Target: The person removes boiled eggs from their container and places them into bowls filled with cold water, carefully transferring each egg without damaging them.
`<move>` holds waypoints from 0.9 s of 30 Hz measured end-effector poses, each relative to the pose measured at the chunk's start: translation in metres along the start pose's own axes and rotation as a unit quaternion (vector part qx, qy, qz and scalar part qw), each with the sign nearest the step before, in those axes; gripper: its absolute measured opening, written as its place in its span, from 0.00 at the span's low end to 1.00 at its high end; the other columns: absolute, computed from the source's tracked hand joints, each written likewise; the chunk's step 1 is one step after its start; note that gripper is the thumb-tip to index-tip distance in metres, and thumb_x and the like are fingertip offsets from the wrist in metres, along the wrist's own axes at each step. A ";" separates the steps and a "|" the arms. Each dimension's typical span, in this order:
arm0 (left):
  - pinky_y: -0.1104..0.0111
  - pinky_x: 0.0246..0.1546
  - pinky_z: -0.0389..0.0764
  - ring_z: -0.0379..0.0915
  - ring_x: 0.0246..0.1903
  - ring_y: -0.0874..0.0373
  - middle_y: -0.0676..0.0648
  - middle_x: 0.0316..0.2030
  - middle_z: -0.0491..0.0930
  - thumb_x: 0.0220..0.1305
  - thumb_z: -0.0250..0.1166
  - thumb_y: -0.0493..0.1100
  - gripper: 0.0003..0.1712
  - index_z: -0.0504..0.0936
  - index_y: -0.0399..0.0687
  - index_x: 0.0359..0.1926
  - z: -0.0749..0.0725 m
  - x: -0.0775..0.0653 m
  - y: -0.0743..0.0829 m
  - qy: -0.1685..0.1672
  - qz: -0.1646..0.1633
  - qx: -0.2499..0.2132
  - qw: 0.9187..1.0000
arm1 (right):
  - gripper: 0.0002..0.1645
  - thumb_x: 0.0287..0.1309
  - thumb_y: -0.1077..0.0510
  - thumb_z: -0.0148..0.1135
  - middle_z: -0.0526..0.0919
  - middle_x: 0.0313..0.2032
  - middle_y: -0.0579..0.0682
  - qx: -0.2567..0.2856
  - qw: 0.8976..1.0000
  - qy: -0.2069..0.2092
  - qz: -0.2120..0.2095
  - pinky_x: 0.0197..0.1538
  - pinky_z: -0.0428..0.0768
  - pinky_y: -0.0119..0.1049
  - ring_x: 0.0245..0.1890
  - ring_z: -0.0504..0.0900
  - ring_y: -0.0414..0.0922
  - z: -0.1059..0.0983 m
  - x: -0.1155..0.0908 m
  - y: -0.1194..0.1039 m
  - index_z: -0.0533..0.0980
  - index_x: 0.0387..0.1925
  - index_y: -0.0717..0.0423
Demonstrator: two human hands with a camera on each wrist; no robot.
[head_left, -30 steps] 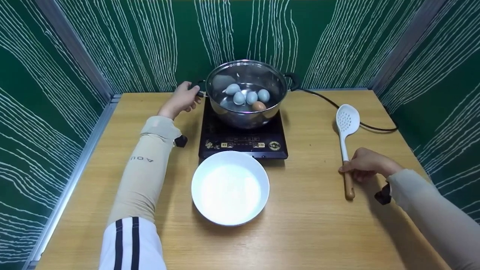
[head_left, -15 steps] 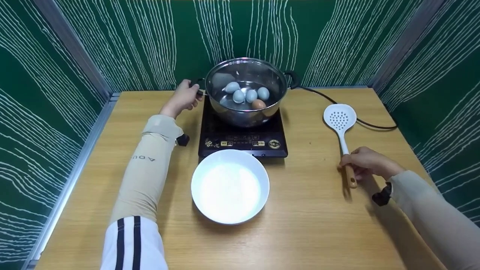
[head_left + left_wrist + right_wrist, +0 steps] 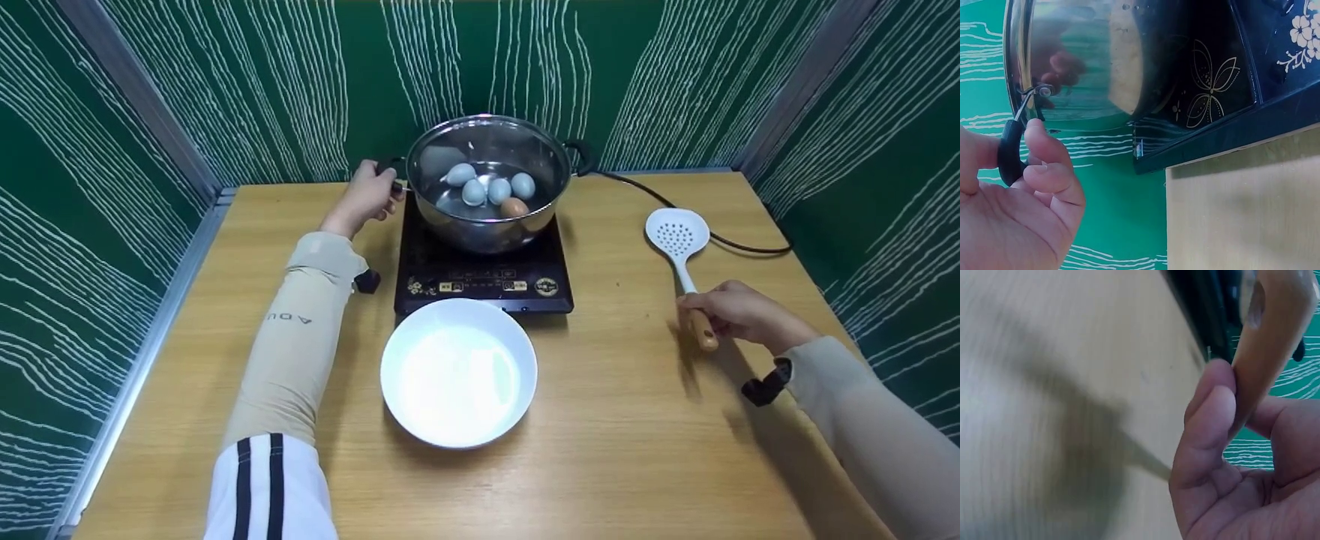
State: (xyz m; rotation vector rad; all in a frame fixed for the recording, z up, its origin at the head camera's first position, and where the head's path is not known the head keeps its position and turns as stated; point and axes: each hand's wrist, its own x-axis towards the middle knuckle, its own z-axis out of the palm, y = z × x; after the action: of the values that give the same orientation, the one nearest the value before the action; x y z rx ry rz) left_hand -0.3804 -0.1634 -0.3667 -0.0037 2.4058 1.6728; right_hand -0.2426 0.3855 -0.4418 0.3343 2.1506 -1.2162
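Observation:
My left hand grips the black side handle of a steel pot; in the left wrist view thumb and fingers close around it. Inside the pot lie several pale blue eggs and one brown egg. On the right, my right hand pinches the wooden handle of a white slotted spoon. The spoon is lifted off the table, its shadow falling below it, with its perforated head pointing away from me. A white bowl stands in front of the pot.
The pot sits on a black induction cooker. From behind it a black cord runs right across the wooden table. Green walls with white lines enclose the back and both sides.
My right hand has raised the slotted spoon from the table, and its head has turned face up and shifted left. The left hand has stayed on the pot handle.

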 end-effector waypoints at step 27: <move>0.72 0.21 0.67 0.67 0.24 0.59 0.47 0.34 0.71 0.79 0.38 0.50 0.35 0.35 0.43 0.76 0.001 -0.001 0.003 -0.019 -0.006 0.004 1.000 | 0.25 0.68 0.38 0.52 0.81 0.29 0.45 0.230 0.968 0.043 -0.088 0.35 0.82 0.32 0.26 0.80 0.39 -0.012 -0.028 -0.042 0.65 0.53 0.50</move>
State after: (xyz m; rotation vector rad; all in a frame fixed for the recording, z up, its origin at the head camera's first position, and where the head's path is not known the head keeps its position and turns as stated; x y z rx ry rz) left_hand -0.3799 -0.1615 -0.3642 0.0129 2.3800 1.6435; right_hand -0.2470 0.3749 -0.3916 0.4035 1.9813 -1.8375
